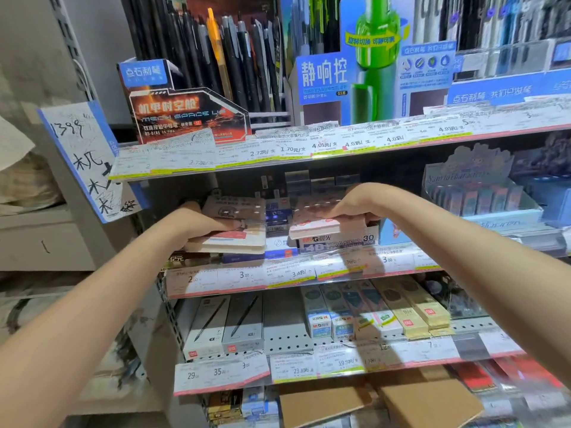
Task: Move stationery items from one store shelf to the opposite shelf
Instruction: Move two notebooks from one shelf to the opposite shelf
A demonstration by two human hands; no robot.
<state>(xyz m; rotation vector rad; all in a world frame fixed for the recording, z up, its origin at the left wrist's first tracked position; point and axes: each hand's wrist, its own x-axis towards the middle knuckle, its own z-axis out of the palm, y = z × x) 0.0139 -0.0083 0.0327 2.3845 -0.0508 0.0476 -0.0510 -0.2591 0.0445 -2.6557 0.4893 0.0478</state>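
— Where are the two hands?

— Both reach into the middle shelf (309, 273), the one with the strip of price tags along its front edge. The left hand (197, 223) is closed on a flat pale box (234, 233) with a red patch on its top, thumb lying along the lid, the box held just above the stock at the shelf's left end. The right hand (352, 202) grips a second flat box (318, 220), pinkish with a dotted pattern, fingers curled over its far edge.

— Is that second one resting on anything?

— It sits on or just over a blue-and-white eraser carton (336, 242); whether they touch I cannot tell. The two boxes are near each other with a narrow gap of darker packets between them.

— And around them?

— Above, the top shelf (278, 149) carries black pens standing in a red display box (185, 118) and a blue display card with a large green pen picture (374, 57). Below, the lower shelf (309, 366) holds grey pen cartons (225, 325) on the left and slim yellow and white packs (411, 307) to the right. A handwritten sign (83, 156) hangs off the left upright.
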